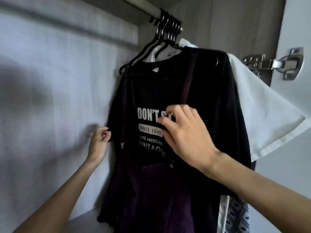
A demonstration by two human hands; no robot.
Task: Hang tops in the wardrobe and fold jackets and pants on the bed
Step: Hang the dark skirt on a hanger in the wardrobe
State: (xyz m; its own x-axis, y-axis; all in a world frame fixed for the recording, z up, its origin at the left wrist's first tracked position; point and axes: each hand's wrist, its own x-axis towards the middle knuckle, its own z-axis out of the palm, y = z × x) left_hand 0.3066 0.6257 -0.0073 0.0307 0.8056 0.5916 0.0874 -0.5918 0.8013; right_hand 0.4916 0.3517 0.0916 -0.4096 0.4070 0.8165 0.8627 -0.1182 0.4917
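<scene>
Black T-shirt [207, 101], printed in white on the chest ("DON'T ST…", "SINCE 1940", "CAFFÈ AMERICANO", "VINTAG…", partly covered): hanging inside the wardrobe at the centre of view, nearest garment of the row, on a black hanger [133, 64] hooked over the rail [148, 9] at the top.

Dark purple strappy garment [161, 187]: hung over the front of the T-shirt, its two thin straps running up to the hanger, its body below the print; small metal fittings show where the straps end.

Right hand [183, 132]: laid on the T-shirt's chest over the right part of the print, fingertips [162, 122] pinching the fabric at the lettering.

Left hand [100, 140]: at the T-shirt's left sleeve hem, fingers curled and nipping the hem edge.

White shirt [262, 113]: behind the T-shirt, on the far side, its collar showing above the black neckline and a sleeve spreading out to the right.

Patterned grey-and-dark fabric [237, 217]: at the lower right, behind the T-shirt's hem (kind of garment cannot be told).

Further black hangers [170, 29]: hooks bunched together on the rail, just above the garments.

Wardrobe side wall [50, 81]: pale, to the left, with shadows across it.

Metal door hinge [276, 63]: upper right, fixed where the door [296, 22] meets the carcass.
</scene>
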